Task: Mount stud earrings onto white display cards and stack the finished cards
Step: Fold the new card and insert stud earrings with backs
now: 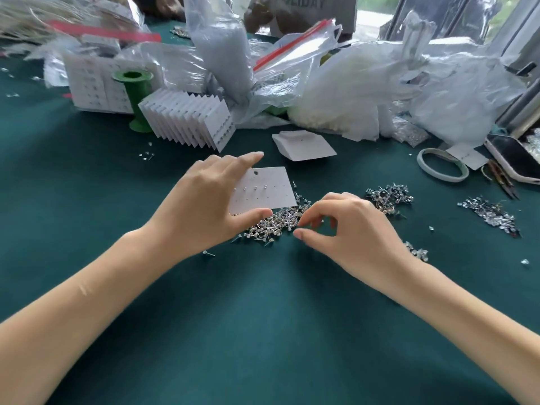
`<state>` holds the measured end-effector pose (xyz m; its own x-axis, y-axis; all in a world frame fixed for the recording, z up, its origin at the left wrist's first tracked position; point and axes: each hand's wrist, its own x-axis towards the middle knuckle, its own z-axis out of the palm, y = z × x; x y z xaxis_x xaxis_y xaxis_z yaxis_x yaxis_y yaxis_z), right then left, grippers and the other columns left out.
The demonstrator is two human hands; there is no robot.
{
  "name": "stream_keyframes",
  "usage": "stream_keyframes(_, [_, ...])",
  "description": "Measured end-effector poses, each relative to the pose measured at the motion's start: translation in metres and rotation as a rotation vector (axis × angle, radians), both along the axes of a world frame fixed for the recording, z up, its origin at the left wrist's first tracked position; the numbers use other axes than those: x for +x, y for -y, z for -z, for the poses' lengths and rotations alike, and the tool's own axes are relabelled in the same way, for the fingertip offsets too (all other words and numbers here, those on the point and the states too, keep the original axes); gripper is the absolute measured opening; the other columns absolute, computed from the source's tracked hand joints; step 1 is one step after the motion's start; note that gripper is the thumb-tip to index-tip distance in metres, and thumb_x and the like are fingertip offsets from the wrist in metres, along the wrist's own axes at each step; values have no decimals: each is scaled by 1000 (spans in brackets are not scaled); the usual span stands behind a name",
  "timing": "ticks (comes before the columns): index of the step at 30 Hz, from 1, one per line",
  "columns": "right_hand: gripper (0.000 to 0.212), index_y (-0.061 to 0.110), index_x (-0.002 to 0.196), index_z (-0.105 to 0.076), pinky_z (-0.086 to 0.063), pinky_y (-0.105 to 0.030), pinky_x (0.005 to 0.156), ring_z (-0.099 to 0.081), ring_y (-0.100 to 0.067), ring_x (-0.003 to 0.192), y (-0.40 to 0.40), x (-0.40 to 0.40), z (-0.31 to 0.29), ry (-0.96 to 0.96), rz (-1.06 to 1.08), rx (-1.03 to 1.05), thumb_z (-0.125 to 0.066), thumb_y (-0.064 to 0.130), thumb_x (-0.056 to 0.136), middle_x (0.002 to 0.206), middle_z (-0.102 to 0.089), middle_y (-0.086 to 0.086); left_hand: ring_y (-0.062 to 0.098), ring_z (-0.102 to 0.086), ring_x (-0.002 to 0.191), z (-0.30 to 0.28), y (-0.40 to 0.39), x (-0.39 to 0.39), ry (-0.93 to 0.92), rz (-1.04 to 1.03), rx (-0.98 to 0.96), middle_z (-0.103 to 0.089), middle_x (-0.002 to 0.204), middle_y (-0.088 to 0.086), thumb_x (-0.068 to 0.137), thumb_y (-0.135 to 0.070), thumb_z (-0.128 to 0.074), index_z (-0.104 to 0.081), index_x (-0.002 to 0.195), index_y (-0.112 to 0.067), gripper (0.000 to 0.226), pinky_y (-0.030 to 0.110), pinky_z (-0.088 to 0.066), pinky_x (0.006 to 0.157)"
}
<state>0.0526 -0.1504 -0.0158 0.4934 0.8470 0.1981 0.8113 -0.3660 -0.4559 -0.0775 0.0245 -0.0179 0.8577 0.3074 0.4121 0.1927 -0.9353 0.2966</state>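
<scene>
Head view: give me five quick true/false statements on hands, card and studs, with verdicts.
1. The left hand holds a white display card between thumb and fingers. True.
2. That card has no studs in it yet. False: a few studs sit in one row.
3. The right hand hovers at the stud pile, fingers curled as if picking. True; whether it holds a stud cannot be told.
4. The row of leaning finished cards is right of the phone. False: it is at upper left, beside the green spool; the phone is at far right.
5. The tablecloth is red. False: dark green.
</scene>
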Motion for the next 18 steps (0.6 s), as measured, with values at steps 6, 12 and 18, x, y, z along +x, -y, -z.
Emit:
stream_keyframes(6, [13, 35, 83, -68, -30, -24, 63, -46, -4, 80, -5, -9, 3, 119, 67, -38, -67, 48, 82, 81, -60, 14, 25, -55, 104, 1, 1, 1, -12, 7, -3, -63, 112, 6, 75, -49, -67, -43, 138, -11, 78, 38, -40, 97])
stream_keyframes(12, [6, 30, 82, -72, -27, -26, 59, -56, -8, 82, -10, -17, 8, 184, 129, 46, -69, 35, 84, 82, -66, 12, 26, -55, 106, 0, 0, 1, -19, 13, 6, -63, 113, 6, 76, -52, -64, -43, 138, -11, 77, 38, -40, 98])
stream_keyframes(18, [4, 31, 78, -72, -27, -23, 57, -43, -7, 62, -3, -15, 6, 165, 139, 90, -72, 27, 81, 60, -51, 22, 26, -55, 106, -1, 1, 0, -13, 20, 3, -63, 112, 6, 75, -53, -61, -43, 138, -12, 77, 37, -39, 98])
